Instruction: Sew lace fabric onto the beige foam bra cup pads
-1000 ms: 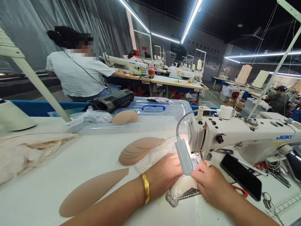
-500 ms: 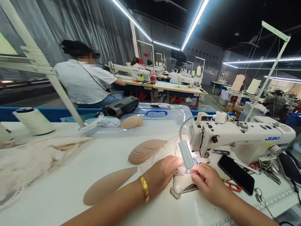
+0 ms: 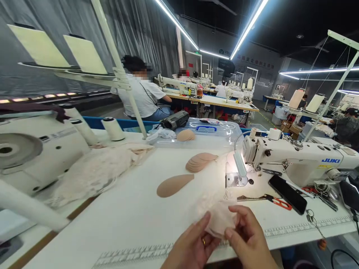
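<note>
A pale pinkish piece of fabric (image 3: 221, 218) is held between my two hands near the table's front edge. My left hand (image 3: 196, 237) grips its left side, thumb on top and fingers curled beneath. At its right side my right hand (image 3: 246, 235) pinches the cloth between thumb and fingers. Beyond them stands a white sewing machine (image 3: 291, 157), its needle area lit by a small lamp (image 3: 239, 163). To the left lie a fanned stack of beige teardrop-shaped pads (image 3: 200, 161) and one single pad (image 3: 174, 185).
Right of my hands lie orange-handled thread snips (image 3: 277, 201), a black phone (image 3: 288, 194) and a key ring (image 3: 312, 216). A clear plastic box (image 3: 221, 130) stands behind the pads. Lace fabric (image 3: 95, 172) is heaped at left. A person in a white shirt (image 3: 140, 97) sits beyond the table.
Both hands have come back from under the machine's lamp toward the table's front edge, bringing the fabric along. The view has turned left, showing another machine and more thread cones.
</note>
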Demonstrator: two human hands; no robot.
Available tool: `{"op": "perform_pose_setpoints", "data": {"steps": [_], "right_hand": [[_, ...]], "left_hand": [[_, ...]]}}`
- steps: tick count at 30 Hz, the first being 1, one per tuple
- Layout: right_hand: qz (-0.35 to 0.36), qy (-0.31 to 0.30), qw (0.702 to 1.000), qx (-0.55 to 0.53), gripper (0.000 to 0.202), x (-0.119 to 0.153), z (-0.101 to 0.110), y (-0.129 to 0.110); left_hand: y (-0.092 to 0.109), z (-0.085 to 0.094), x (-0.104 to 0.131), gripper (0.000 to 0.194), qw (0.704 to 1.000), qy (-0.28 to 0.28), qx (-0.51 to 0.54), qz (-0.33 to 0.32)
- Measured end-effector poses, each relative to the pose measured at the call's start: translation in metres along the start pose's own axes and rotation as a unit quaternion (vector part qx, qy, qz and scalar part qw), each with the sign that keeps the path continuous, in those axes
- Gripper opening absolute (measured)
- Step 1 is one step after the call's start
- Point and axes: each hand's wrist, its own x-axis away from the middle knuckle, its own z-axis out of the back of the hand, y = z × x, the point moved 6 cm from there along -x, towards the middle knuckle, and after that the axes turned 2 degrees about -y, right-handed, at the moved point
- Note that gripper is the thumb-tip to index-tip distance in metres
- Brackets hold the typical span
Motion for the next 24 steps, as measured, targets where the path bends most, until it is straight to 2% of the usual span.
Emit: {"op": "perform_pose_setpoints", "data": {"steps": [1, 3, 5, 8, 10, 14, 16, 20, 24], "right_hand": [[-0.002, -0.006, 1.0, 0.01, 0.047, 0.009, 0.0, 0.003], [-0.012, -0.013, 1.0, 0.006, 0.051, 0.021, 0.001, 0.006], [-0.02, 0.002, 0.999, -0.033, 0.059, 0.024, 0.004, 0.003], [-0.044, 0.058, 0.992, -0.104, 0.068, 0.018, 0.011, -0.003], [-0.054, 0.085, 0.986, -0.136, 0.072, 0.016, 0.012, -0.003], [-0.044, 0.098, 0.978, -0.177, 0.073, 0.017, 0.008, 0.005], [-0.047, 0.102, 0.976, -0.188, 0.073, 0.018, 0.007, 0.012], [-0.039, 0.097, 0.976, -0.19, 0.074, 0.016, 0.008, 0.015], [-0.051, 0.092, 0.976, -0.191, 0.07, 0.013, 0.009, 0.016]], "left_hand": [[0.005, -0.004, 0.0, 0.045, 0.999, 0.016, 0.011, -0.03], [0.01, -0.012, 0.0, 0.047, 0.999, 0.022, 0.008, -0.047], [0.007, -0.021, 0.002, 0.049, 1.0, -0.004, -0.009, -0.03], [-0.004, -0.028, 0.005, 0.049, 0.999, -0.038, -0.006, -0.003], [-0.008, -0.026, 0.003, 0.045, 0.999, -0.013, 0.029, 0.004], [-0.012, -0.018, 0.0, 0.026, 0.992, 0.079, 0.089, 0.036], [-0.009, -0.02, 0.002, 0.024, 0.992, 0.082, 0.094, 0.031], [0.0, -0.029, 0.003, 0.031, 0.995, 0.063, 0.073, -0.018], [-0.002, -0.034, -0.001, 0.034, 0.995, 0.066, 0.076, -0.003]]}}
